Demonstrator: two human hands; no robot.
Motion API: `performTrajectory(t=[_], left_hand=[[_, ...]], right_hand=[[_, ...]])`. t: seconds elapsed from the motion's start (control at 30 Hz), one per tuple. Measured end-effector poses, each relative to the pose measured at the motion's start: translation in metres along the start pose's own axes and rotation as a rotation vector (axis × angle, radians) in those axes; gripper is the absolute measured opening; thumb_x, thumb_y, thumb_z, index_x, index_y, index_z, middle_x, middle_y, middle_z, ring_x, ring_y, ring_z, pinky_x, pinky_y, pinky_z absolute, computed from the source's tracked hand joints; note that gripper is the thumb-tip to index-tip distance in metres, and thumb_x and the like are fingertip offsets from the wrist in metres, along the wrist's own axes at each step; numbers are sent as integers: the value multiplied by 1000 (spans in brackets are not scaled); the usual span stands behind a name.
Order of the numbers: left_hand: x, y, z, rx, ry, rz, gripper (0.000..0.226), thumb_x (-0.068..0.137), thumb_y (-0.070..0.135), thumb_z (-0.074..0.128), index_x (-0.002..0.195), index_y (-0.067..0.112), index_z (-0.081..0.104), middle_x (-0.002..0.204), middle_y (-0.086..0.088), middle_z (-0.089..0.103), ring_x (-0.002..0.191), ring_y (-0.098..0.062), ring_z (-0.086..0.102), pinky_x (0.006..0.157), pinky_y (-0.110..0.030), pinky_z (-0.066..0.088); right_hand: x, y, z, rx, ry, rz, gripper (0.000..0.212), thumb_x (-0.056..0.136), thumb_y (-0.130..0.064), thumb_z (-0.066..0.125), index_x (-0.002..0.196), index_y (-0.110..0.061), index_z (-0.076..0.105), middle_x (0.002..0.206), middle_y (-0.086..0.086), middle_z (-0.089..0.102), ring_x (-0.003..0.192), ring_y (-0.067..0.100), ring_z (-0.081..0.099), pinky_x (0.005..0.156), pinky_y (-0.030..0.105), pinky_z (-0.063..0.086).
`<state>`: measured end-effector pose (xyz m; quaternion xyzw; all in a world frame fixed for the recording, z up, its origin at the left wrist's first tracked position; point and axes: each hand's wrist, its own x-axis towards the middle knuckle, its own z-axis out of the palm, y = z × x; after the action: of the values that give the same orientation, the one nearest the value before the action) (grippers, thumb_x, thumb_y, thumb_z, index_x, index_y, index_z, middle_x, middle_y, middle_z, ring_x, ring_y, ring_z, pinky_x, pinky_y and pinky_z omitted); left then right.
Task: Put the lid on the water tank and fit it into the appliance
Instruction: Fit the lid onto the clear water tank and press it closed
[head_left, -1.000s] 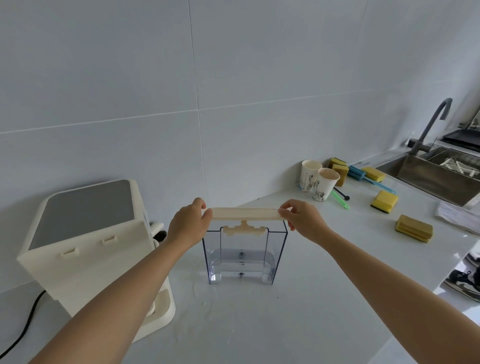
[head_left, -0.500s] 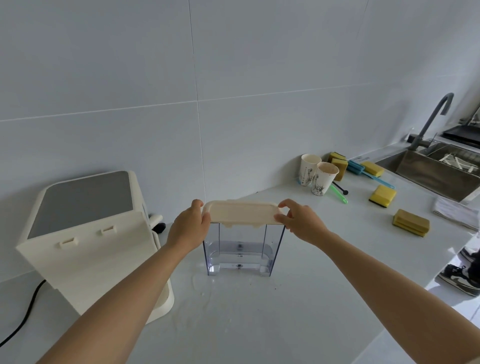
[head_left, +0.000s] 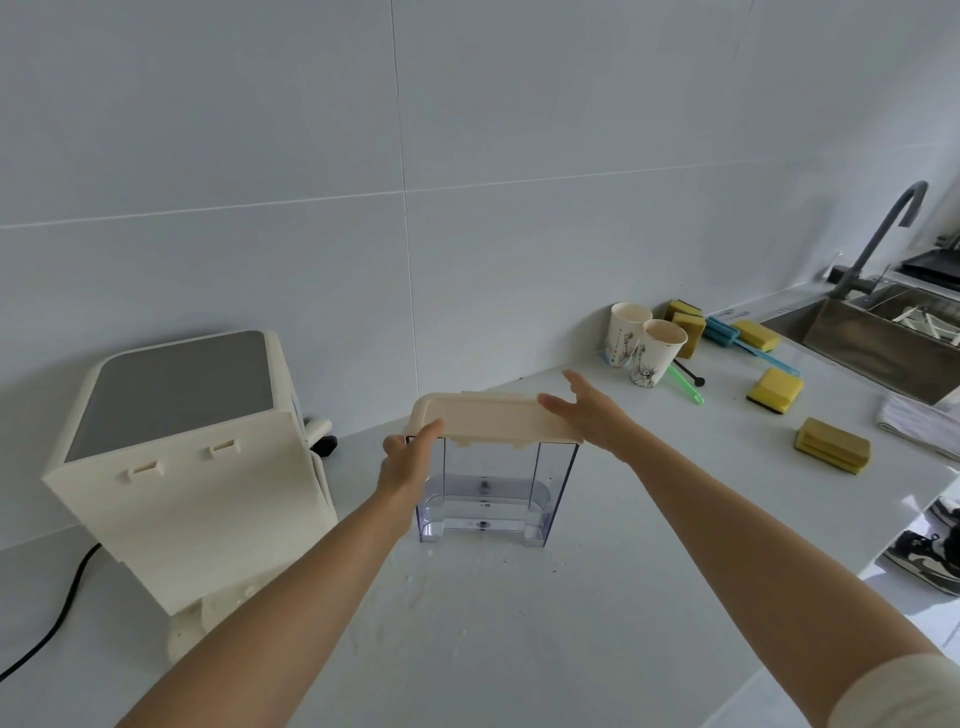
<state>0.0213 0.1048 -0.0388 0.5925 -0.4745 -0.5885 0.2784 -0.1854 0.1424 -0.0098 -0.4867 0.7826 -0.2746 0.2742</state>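
A clear plastic water tank (head_left: 488, 499) stands upright on the white counter, in the middle of the head view. A cream lid (head_left: 488, 423) lies flat across its top. My left hand (head_left: 408, 457) grips the lid's left end, thumb on top. My right hand (head_left: 592, 410) rests flat on the lid's right end, fingers stretched out. The cream appliance (head_left: 192, 467) with a grey top stands to the left of the tank, its back panel with two slots facing me.
Two paper cups (head_left: 644, 348), several yellow sponges (head_left: 774, 389), blue and green brushes lie on the counter at the right. A steel sink (head_left: 883, 338) with a grey faucet (head_left: 883, 234) is at far right. A black cable (head_left: 47, 623) runs left from the appliance.
The lid came down from a tilted hold onto the tank's top. My right hand went from pinching the lid's end to lying flat on it.
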Motion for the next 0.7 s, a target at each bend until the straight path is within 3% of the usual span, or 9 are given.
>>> performTrajectory(t=[0.1, 0.23, 0.37, 0.57, 0.63, 0.7], left_hand=[[-2, -1, 13, -51, -30, -65, 75, 84, 49, 45, 139, 12, 8, 144, -14, 30, 126, -30, 33, 100, -42, 28], [0, 2, 22, -79, 23, -86, 72, 87, 45, 44, 137, 9, 9, 139, -16, 34, 116, -28, 37, 87, -36, 27], [5, 1, 24, -93, 26, -110, 72, 87, 44, 42, 139, 11, 4, 143, -14, 30, 128, -30, 31, 100, -41, 27], [16, 3, 23, -92, 19, -76, 76, 87, 39, 41, 142, 16, -6, 147, -11, 25, 131, -31, 27, 106, -44, 24], [21, 5, 22, -98, 22, -58, 77, 87, 37, 40, 142, 17, -10, 149, -10, 24, 133, -32, 26, 107, -45, 23], [27, 7, 22, -95, 36, -47, 75, 88, 36, 39, 142, 17, -9, 150, -11, 23, 133, -32, 26, 107, -47, 23]], right_hand=[[5, -9, 7, 18, -31, 22, 68, 89, -41, 46, 142, -12, 15, 149, 15, 28, 131, 32, 35, 103, 40, 35], [7, -16, 14, 9, -88, 55, 63, 90, -39, 44, 140, -8, 22, 147, 15, 31, 131, 31, 34, 105, 37, 29], [6, -18, 12, -31, -125, 36, 45, 90, -32, 44, 119, 3, 48, 125, 22, 53, 96, 24, 47, 82, 31, 36], [3, -17, 9, -106, -146, 57, 44, 89, -36, 45, 106, 4, 53, 90, 12, 50, 78, 23, 46, 54, 25, 32], [2, -16, 8, -124, -138, 74, 36, 87, -37, 47, 92, -2, 54, 83, 10, 50, 66, 19, 45, 52, 24, 32], [1, -15, 9, -115, -143, 88, 34, 85, -39, 51, 86, -5, 51, 81, 9, 51, 64, 19, 49, 55, 25, 41]])
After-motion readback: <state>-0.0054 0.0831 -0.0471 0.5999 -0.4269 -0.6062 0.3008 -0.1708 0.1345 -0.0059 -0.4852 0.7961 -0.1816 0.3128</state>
